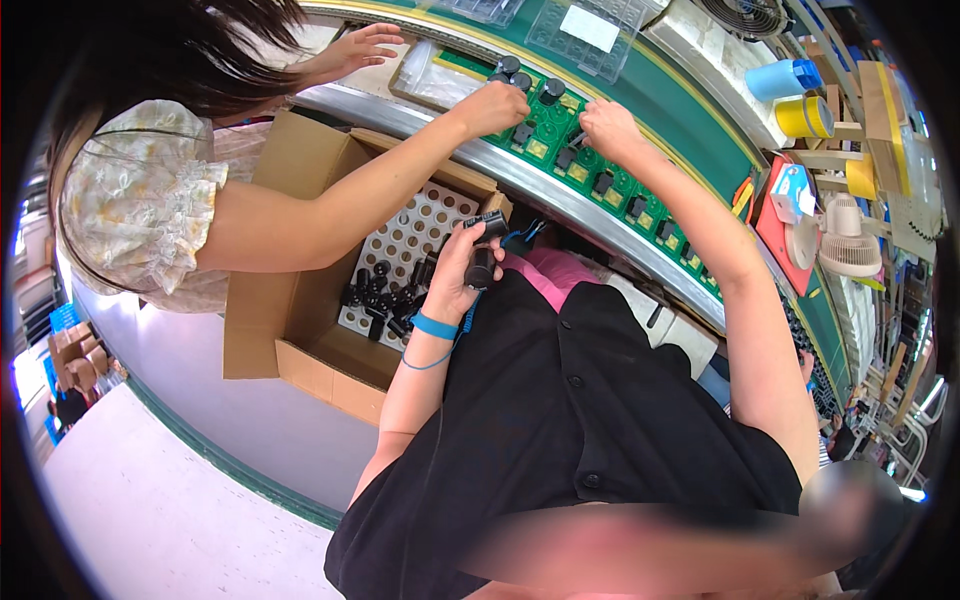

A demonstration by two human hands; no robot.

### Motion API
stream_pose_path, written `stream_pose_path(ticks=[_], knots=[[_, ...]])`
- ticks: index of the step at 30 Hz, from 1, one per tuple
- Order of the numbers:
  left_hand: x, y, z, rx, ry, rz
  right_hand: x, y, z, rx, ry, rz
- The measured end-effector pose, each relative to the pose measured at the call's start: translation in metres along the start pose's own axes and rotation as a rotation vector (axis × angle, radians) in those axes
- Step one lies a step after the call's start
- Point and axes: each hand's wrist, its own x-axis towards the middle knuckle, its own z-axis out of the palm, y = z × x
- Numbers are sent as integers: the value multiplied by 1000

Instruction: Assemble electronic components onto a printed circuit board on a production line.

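My left hand [461,270] is wrapped round black cylindrical capacitors [481,268], held in front of my body beside the box. A blue band circles that wrist. My right hand [606,131] is over the green circuit boards [620,190], its fingers pinched together at the board's surface. A small dark part shows by the fingertips; whether I grip it cannot be made out. An open cardboard box [330,365] stands to the left, with loose black capacitors [378,295] lying on a white tray with round holes [400,240].
A co-worker at left reaches one hand [492,108] to the boards near upright black capacitors [551,91]; the other hand [358,52] hovers behind. A metal rail [530,180] edges the green conveyor [690,100]. Clear plastic trays [585,35] lie beyond. A small fan [850,237] stands at right.
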Motion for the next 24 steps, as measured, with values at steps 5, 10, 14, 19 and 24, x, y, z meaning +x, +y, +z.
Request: stream_pose_path(ticks=[5, 10, 14, 19, 24], knots=[[-1, -1, 1, 25, 25, -3, -3, -6, 2, -94, 66, 2], [-1, -1, 1, 8, 32, 0, -3, 5, 0, -77, 2, -153], [1, -3, 0, 19, 28, 4, -7, 4, 2, -84, 34, -146], [-1, -1, 4, 28, 41, 6, -10, 10, 6, -58, 60, -150], [-1, -2, 3, 43, 50, 11, -12, 17, 5, -18, 102, -262]])
